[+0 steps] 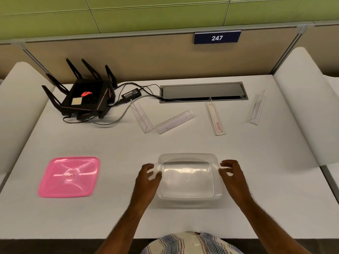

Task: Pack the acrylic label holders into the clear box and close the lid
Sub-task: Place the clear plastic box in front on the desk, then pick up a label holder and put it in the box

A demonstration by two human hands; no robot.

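With the left hand (149,177) and right hand (231,173) grasping the empty clear plastic box (189,177) by its ends, the light box could slide when the four clear acrylic label holders (175,121) at twelve o'clock drop in, or the pink square lid (68,176) at nine o'clock could seat crooked.

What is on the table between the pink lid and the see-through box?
In the head view, only the person's left hand lies there, at the left rim of the clear box. From the pink lid to that hand, the white table is bare.
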